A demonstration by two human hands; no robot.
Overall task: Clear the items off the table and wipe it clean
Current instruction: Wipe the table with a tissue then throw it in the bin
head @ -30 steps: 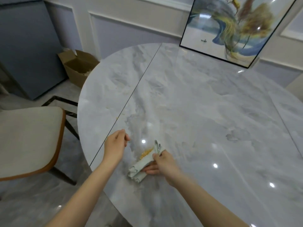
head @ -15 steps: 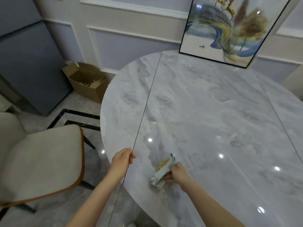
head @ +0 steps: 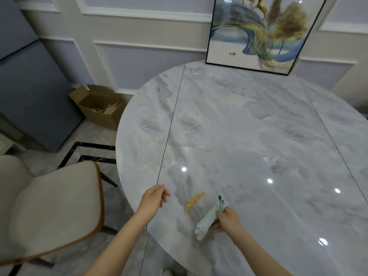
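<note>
Table (head: 249,126) of grey marble, round, is filling most of the head view, with a thin dark seam (head: 171,124) running down its left part. A small heap of yellow crumbs (head: 192,202) is lying on the tabletop near the front edge, with a few specks beside the seam further up. The right hand (head: 227,221) is gripping a folded pale green cloth (head: 209,220), fingers curled round it, and is pressing it on the tabletop just right of the crumbs. The left hand (head: 154,198) is hovering at the near end of the seam, fingers loosely curled and holding nothing. A framed picture (head: 260,30) is standing at the far edge against the wall. A cream chair (head: 49,206) is sitting left of the table, and an open cardboard box (head: 99,106) is resting on the floor beyond it.
</note>
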